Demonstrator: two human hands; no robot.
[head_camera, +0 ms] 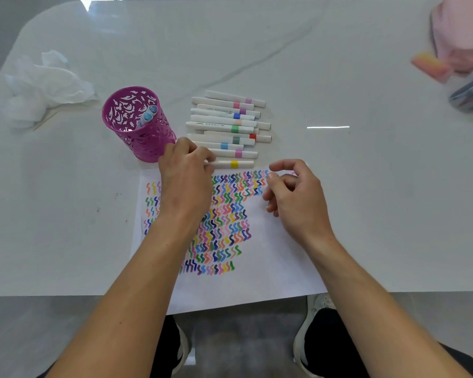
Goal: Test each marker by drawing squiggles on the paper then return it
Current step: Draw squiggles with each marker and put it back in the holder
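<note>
A white paper [271,241] covered with several rows of coloured squiggles lies at the table's near edge. Behind it lies a row of several white markers [227,124] with coloured bands. My left hand [186,175] rests over the paper's top left, its fingertips pinching the left end of the nearest marker, the one with a yellow band [234,163]. My right hand [295,195] hovers over the paper's top right with fingers curled and apart, holding nothing. A purple cut-out pen cup [137,124] stands left of the markers with one blue-capped marker [148,115] inside.
Crumpled white tissue [44,85] lies at the far left. At the far right, blurred, are a pink cloth [462,31], an orange-pink block [430,65] and a clear case [470,91]. The white table [366,173] ends just above my legs and shoes.
</note>
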